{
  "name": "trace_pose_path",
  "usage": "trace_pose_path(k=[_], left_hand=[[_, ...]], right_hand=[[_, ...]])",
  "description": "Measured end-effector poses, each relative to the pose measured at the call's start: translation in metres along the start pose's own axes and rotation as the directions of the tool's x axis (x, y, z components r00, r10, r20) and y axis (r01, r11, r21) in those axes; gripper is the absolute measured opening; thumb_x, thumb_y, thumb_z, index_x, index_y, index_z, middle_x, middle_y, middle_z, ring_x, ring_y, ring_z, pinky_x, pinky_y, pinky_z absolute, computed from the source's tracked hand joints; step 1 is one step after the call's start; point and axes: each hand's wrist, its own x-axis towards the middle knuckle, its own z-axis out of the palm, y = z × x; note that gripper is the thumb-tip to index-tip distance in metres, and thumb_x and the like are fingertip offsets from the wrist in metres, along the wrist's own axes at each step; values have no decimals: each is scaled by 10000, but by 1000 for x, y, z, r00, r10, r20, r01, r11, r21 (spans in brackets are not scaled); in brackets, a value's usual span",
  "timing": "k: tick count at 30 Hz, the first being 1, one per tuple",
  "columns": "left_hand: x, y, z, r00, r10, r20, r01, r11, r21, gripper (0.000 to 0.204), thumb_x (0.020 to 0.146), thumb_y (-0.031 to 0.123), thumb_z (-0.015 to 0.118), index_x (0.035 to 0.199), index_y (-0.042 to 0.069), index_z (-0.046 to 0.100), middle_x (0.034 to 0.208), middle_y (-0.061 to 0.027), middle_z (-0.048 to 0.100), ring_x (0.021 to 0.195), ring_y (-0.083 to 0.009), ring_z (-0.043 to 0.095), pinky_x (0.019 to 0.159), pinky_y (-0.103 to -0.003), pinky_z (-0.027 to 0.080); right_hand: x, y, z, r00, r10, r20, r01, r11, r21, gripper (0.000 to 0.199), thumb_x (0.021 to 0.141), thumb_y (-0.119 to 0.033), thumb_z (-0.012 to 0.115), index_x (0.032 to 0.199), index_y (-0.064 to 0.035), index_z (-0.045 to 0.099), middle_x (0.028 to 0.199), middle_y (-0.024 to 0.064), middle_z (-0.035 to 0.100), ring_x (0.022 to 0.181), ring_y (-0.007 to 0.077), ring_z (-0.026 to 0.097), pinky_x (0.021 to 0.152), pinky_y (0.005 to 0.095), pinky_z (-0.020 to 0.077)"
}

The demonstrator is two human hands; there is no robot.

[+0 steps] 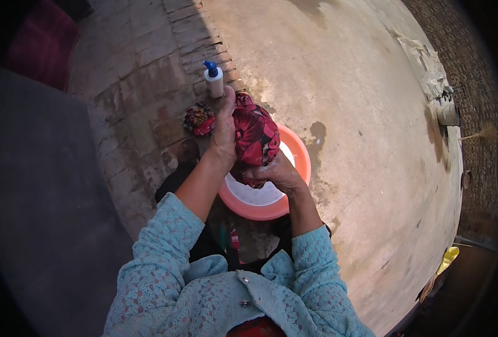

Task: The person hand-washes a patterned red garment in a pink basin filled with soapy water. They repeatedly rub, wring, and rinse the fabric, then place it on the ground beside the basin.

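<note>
A bunched wet-looking cloth point(257, 130), red and pink with a black floral pattern, is held up over a coral-pink basin point(300, 154). My left hand point(224, 130) grips the cloth's left side, its edge turned up and most fingers hidden behind the fabric. Lower down, my right hand point(280, 173) is closed round the bottom of the same cloth, above the basin's rim. White suds or cloudy water point(254, 194) fill the basin. Beyond my left hand stands a pump bottle point(214, 85) with a white body and blue top.
To the left of my left hand lies a small red and brown bundle point(199, 119) on the brick paving point(148, 95). Concrete ground point(372, 112) with damp patches stretches to the right. At the far right edge are a pale container point(447, 112) and crumpled plastic sheeting point(429, 70).
</note>
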Motion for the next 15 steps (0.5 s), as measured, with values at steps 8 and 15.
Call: trace_pose_path(k=[8, 15], left_hand=[[10, 8, -10, 985, 152, 87, -154, 988, 19, 159, 806, 158, 580, 931, 60, 571, 852, -48, 614, 820, -181, 606, 805, -353, 498], [4, 6, -1, 986, 112, 123, -134, 973, 189, 232, 779, 2, 532, 1007, 43, 513, 877, -46, 582, 806, -150, 596, 728, -319, 526]], right_hand=[[11, 1, -26, 832, -335, -442, 318, 941, -115, 327, 685, -15, 656, 1007, 13, 609, 902, 17, 624, 802, 113, 579, 739, 264, 483], [7, 4, -48, 773, -424, -471, 546, 823, 155, 448, 805, -266, 663, 1156, -24, 527, 1106, 69, 583, 986, 193, 578, 864, 343, 480]])
